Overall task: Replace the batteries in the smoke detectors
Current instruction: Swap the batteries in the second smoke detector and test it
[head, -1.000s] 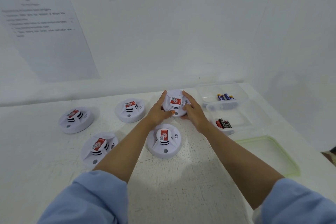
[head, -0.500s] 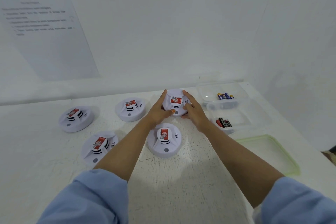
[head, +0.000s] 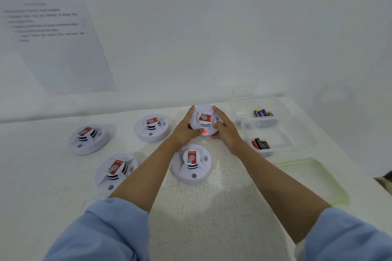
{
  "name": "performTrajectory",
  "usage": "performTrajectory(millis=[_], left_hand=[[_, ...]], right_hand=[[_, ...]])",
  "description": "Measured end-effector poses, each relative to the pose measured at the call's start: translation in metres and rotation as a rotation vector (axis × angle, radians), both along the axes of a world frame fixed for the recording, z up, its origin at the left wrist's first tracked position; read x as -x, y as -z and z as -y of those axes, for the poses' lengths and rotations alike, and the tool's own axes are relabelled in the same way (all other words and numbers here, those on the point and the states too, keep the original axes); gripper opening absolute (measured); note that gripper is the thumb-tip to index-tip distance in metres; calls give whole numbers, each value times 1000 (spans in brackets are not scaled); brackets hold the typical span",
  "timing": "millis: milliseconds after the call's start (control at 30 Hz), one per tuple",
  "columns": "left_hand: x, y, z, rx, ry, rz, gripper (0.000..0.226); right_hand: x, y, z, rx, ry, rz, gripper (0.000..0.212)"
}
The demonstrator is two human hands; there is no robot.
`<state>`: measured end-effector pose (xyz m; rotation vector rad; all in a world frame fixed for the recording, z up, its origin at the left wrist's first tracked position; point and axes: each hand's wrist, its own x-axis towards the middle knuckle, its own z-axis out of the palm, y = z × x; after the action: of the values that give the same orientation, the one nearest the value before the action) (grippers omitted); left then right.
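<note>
Spare detectors (head: 115,170) lie left of the arms, with the nearest detector (head: 192,164) between the forearms. Beyond it, near the table's (head: 191,218) far edge, left hand (head: 184,132) and right hand (head: 226,131) curl round the smoke detector (head: 205,119), hiding its sides. A clear battery tray (head: 284,140) sits just right. Text on the wall sheet (head: 53,34) is blurred.
</note>
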<state>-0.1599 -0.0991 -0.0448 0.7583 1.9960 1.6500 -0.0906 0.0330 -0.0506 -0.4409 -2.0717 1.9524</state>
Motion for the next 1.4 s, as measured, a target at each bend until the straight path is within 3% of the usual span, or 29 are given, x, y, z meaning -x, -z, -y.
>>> performTrajectory(millis=[1400], left_hand=[[5, 5, 0, 56, -14, 8, 83]], right_hand=[[-2, -2, 4, -14, 17, 15, 50]])
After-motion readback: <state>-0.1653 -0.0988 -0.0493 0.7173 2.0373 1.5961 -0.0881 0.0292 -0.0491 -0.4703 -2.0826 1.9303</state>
